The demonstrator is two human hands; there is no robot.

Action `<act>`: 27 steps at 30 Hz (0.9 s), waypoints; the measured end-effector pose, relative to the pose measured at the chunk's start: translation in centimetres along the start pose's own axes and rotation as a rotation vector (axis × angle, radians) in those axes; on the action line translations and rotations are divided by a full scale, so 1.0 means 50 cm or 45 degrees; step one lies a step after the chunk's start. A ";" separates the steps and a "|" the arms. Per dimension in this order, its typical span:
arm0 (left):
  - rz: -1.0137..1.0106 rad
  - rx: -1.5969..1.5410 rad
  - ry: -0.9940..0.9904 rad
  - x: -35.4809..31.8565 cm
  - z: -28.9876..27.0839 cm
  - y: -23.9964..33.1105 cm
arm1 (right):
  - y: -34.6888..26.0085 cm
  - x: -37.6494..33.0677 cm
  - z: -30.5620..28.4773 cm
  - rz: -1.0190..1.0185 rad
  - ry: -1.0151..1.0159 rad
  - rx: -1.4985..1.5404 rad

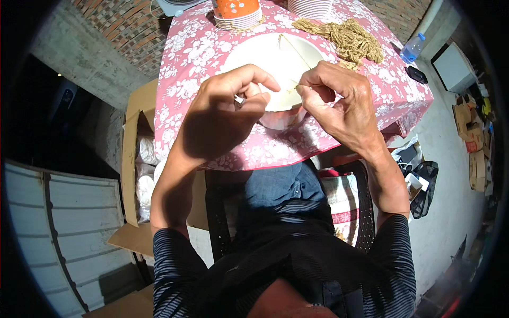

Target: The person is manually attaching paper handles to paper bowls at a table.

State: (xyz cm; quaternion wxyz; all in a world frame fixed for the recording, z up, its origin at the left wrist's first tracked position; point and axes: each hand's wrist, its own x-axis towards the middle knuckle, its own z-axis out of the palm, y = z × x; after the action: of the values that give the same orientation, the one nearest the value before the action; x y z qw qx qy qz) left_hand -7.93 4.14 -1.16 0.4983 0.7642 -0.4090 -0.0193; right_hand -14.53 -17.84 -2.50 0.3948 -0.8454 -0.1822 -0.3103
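Before me on the table stands a round tub (254, 53) with a white inside and a partly shaded, coloured outer wall. A thin tan cord (298, 51) runs from its far rim across the opening toward my right hand (339, 100). Thumb and forefinger of that hand pinch the thin strand over the tub's right side. My left hand (228, 100) is held over the left side, its fingers curled and the thumb close to the forefinger. Whatever it holds, if anything, is hidden. Small tan specks show inside the tub between the hands.
A bundle of tan cord (352, 42) lies at the back right. Behind are an orange-patterned tub stack (237, 13) and a white stack (310, 7). A water bottle (412, 49) and black object (416, 74) rest right. An open cardboard box (132, 159) stands left of the table.
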 end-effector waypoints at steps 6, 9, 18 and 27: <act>0.115 0.183 0.073 0.005 0.028 -0.013 | -0.021 0.005 0.007 -0.039 0.027 -0.064; 0.160 0.161 0.103 0.007 0.037 -0.014 | -0.018 0.003 0.009 -0.040 0.020 -0.051; 0.534 0.249 -0.063 0.010 0.014 -0.029 | 0.035 0.038 -0.017 0.345 0.196 0.830; 0.669 0.400 -0.028 -0.001 0.025 -0.013 | 0.056 0.124 -0.066 0.153 0.390 1.209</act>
State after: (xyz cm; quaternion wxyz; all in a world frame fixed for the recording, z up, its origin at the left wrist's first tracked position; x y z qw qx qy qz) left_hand -8.12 3.35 -2.33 0.3576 0.6996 -0.5961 0.1655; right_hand -9.67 -21.77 1.72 0.7753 -0.5260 -0.1944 -0.2905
